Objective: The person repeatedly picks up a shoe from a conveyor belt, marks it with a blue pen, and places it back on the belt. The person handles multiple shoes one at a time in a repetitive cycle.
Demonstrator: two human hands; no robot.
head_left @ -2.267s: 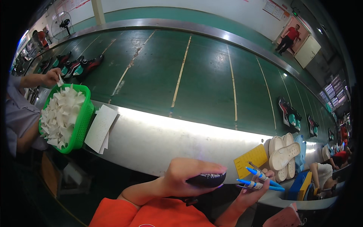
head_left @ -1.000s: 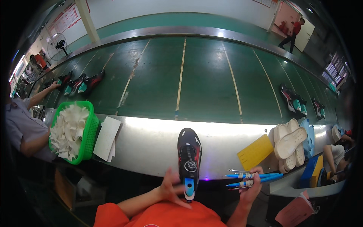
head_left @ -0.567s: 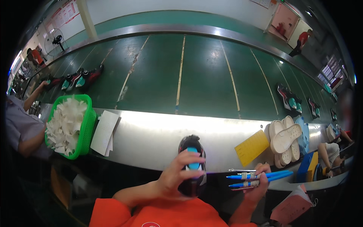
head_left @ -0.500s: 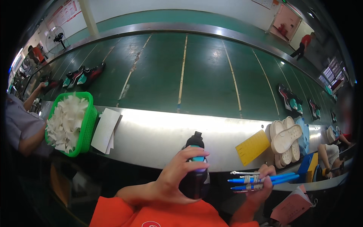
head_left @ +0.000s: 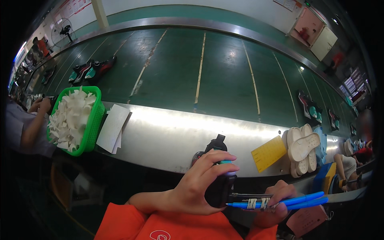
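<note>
My left hand [head_left: 198, 182] is closed around a black shoe upper [head_left: 219, 189] with a teal patch. The upper stands on end near my body, with its black pull tab pointing up and away. Part of it is hidden behind my fingers. My right hand [head_left: 276, 200] grips a bundle of blue pens [head_left: 306, 198], bound with pale cord together with thin metallic rods. The pen tips reach the right side of the upper; whether they touch it I cannot tell.
Along the steel ledge [head_left: 160, 124] are a green basket [head_left: 94, 120] of white scraps, white sheets [head_left: 112, 130], a yellow card [head_left: 267, 154] and cream shoe lasts or soles [head_left: 304, 147]. Shoes [head_left: 100, 69] lie on the green conveyor [head_left: 172, 80]. A co-worker [head_left: 30, 128] sits left; a pink booklet [head_left: 307, 220] hangs right.
My left hand and the upper have shifted right and tilted. The pens have come left and down, up to the upper. The co-worker's hand on the left has left the belt.
</note>
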